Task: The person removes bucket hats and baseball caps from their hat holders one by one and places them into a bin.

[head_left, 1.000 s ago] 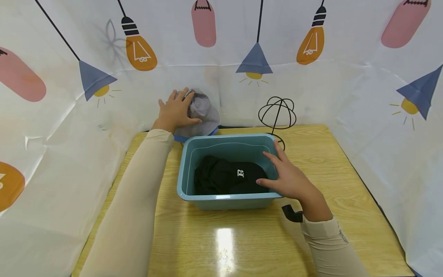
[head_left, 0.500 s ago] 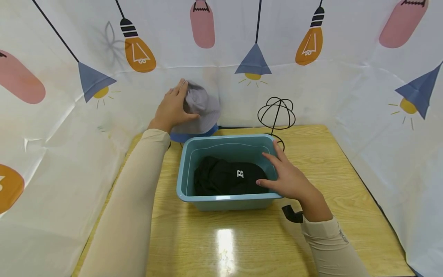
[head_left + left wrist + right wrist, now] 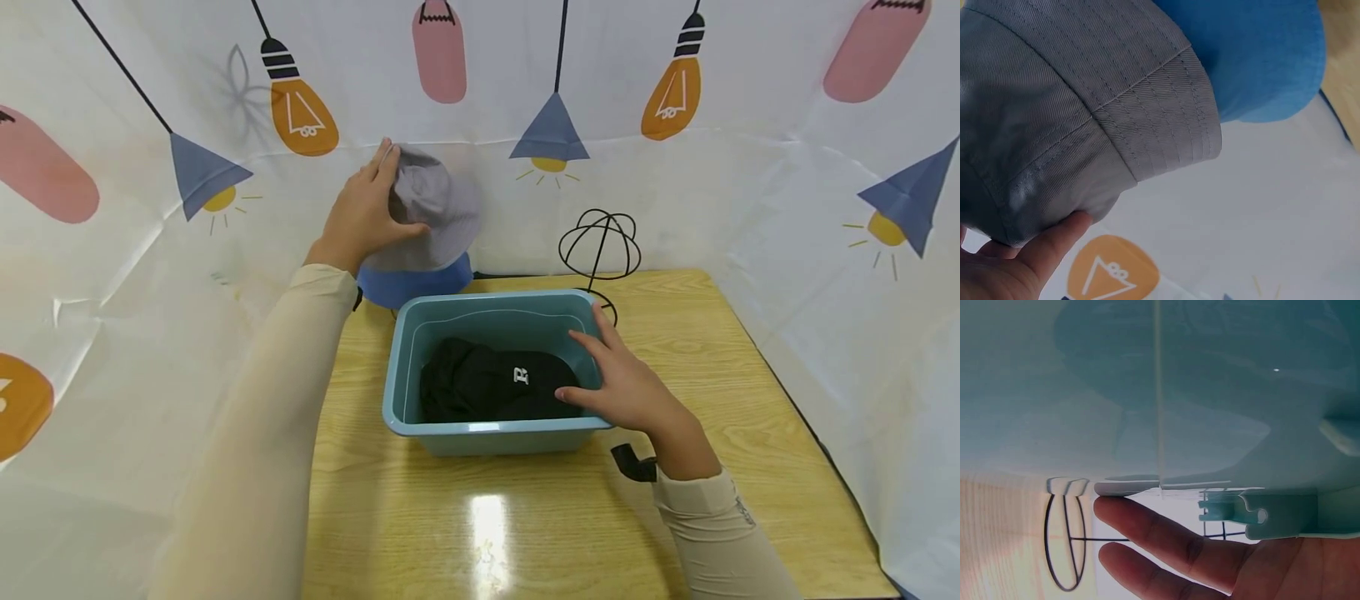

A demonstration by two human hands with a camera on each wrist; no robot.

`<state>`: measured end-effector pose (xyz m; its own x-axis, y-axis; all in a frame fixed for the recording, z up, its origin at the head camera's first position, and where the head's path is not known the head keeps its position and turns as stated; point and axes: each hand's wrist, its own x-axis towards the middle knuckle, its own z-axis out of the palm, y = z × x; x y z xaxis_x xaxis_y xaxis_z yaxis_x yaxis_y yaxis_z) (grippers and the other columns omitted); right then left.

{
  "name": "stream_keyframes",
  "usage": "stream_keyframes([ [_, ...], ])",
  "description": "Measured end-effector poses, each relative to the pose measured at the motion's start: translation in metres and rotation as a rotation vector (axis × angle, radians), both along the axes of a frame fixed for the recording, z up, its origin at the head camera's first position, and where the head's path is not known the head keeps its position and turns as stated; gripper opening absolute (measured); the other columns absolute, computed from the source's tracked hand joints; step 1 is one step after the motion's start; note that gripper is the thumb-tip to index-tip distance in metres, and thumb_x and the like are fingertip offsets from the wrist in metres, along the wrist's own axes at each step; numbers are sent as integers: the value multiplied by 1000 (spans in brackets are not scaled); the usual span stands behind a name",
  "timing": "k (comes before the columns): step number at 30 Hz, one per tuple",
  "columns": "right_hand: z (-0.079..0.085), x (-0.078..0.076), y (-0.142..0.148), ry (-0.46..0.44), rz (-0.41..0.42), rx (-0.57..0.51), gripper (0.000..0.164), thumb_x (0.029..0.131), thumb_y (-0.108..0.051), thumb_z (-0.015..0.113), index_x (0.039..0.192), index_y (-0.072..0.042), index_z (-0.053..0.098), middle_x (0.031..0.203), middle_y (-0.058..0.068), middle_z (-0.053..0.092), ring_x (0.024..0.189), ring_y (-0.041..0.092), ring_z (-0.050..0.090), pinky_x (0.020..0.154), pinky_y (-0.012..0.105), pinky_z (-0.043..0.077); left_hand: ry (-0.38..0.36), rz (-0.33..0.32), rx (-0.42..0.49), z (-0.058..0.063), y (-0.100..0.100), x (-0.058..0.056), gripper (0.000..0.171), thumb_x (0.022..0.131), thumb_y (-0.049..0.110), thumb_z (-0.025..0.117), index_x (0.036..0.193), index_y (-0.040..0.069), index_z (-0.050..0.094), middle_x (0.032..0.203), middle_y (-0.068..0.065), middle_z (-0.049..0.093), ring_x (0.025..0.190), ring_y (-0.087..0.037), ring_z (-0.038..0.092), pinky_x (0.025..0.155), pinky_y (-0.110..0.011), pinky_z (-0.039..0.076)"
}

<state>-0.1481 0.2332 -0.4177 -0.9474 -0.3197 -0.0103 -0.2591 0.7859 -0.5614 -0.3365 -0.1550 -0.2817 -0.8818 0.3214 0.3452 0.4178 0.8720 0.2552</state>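
Note:
My left hand (image 3: 360, 212) grips a grey bucket hat (image 3: 423, 187) by its crown, thumb on the near side. Rows of stitching run along its brim in the left wrist view. Below it and partly covered by it is a blue hat (image 3: 416, 283). A teal plastic bin (image 3: 495, 428) stands at the middle of the table; a black cap (image 3: 540, 387) with a white letter lies inside. My right hand (image 3: 626, 379) holds the bin's right rim, thumb over the inside. In the right wrist view two fingers (image 3: 1166, 531) lie along the bin's outer wall.
Behind the bin's right back corner stands a black wire hat stand (image 3: 600, 246). A wooden table (image 3: 420, 525) carries everything. White sheeting (image 3: 525, 208) printed with lamps and bulbs closes off the back and both sides.
My left hand has closed on the grey bucket hat and raised it up and slightly left, showing more of the blue hat underneath. My right hand and the bin have stayed put.

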Motion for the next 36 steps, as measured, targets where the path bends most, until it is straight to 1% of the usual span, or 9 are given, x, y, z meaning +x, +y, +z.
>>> stream_keyframes([
  [6,-1,-1,1,2,-5,4,98,88,-66,72,165,-22,31,174,-5,-19,154,45,30,100,64,49,40,-15,12,14,2,8,124,79,56,85,168,22,8,173,9,1,158,-30,24,126,-50,27],
  [9,-2,-1,1,7,-3,0,97,88,-66,72,164,-22,31,174,-5,-19,154,45,28,101,64,49,50,-22,30,19,1,13,124,78,57,85,168,24,7,173,11,0,158,-28,25,126,-49,29],
  [15,-1,-1,0,9,-1,-6,96,88,-65,72,164,-21,33,174,-4,-18,154,46,28,101,65,48,80,-35,58,27,0,23,123,78,58,84,168,26,7,173,13,1,158,-22,25,125,-46,30],
  [24,-1,-1,0,2,-5,2,96,88,-67,71,163,-20,34,174,-3,-18,152,46,31,101,65,48,113,-70,63,35,4,37,122,77,58,86,168,28,11,172,18,3,157,-20,27,124,-45,33],
  [30,0,-1,0,9,-5,6,94,88,-65,72,162,-20,36,174,-1,-17,150,47,34,101,65,48,131,-114,63,40,10,48,122,76,58,87,168,29,12,171,19,5,156,-20,29,123,-46,34],
  [36,1,-1,0,6,-5,11,93,88,-65,72,162,-20,36,174,-1,-17,147,48,39,99,64,50,152,-165,67,43,16,58,120,76,56,88,168,27,16,172,17,8,155,-22,32,123,-45,35],
])
